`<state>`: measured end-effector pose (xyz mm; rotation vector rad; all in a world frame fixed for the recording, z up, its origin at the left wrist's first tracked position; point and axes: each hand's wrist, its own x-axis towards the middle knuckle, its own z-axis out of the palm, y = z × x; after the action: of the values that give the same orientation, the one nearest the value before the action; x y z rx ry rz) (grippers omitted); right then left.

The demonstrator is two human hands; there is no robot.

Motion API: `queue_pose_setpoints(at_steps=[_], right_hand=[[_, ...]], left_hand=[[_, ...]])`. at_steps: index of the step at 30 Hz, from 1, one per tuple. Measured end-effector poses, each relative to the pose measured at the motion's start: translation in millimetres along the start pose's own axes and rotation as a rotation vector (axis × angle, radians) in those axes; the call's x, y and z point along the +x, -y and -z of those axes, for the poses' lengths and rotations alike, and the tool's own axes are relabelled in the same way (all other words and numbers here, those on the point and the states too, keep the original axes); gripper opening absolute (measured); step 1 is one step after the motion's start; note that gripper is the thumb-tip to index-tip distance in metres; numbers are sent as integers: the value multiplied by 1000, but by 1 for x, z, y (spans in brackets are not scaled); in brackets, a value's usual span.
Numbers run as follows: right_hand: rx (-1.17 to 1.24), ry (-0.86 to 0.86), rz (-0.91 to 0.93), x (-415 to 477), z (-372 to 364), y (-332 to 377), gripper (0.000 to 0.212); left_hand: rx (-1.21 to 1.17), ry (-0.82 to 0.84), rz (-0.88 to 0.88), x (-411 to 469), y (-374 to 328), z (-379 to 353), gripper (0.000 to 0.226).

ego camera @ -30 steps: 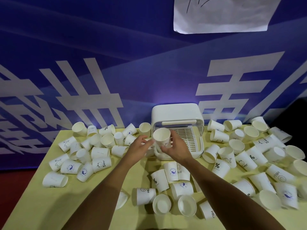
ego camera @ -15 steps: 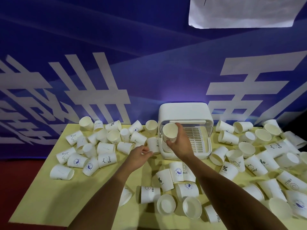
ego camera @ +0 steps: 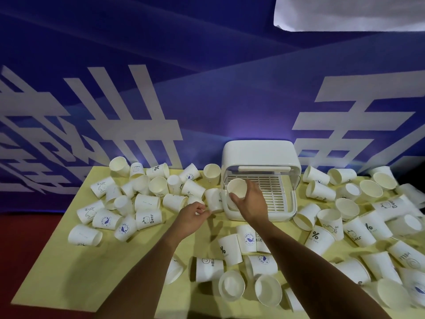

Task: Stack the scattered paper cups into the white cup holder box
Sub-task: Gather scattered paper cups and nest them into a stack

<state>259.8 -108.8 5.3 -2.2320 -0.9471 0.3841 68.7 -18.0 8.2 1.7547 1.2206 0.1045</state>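
Head view showed the right hand [ego camera: 250,203] gripping one paper cup [ego camera: 236,185] inside the white cup holder box [ego camera: 259,155]. Dozens of scattered cups [ego camera: 147,202] lay unstacked all around that grip, so the task looked barely begun. I could not tell whether the left hand [ego camera: 193,215] held anything.

Occlusions and crops, head camera.
The right hand [ego camera: 249,203] masks the lower wall of the held cup [ego camera: 236,185] and part of the front rim of the box [ego camera: 259,153]; left forearm [ego camera: 147,272] hides part of a lying cup [ego camera: 177,271]; white sheet [ego camera: 349,12] cropped top and right; right-edge cups [ego camera: 411,224] blurred, prints unreadable; whether the left hand [ego camera: 190,217] fingers [ego camera: 202,209] touch the HELLO cup [ego camera: 213,200] is unclear.
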Motion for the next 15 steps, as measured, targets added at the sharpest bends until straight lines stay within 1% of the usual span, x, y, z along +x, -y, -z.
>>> queue_pose_setpoints(at_steps=[5, 11, 15], right_hand=[[-39, 31, -31, 1, -5, -4, 62], [-17, 47, -49, 1, -12, -5, 59], [22, 68, -67, 6, -15, -8, 63]], left_hand=[[-13, 19, 23, 4, 5, -3, 33], [32, 31, 14, 5, 2, -6, 36], [35, 46, 7, 7, 0, -9, 38]])
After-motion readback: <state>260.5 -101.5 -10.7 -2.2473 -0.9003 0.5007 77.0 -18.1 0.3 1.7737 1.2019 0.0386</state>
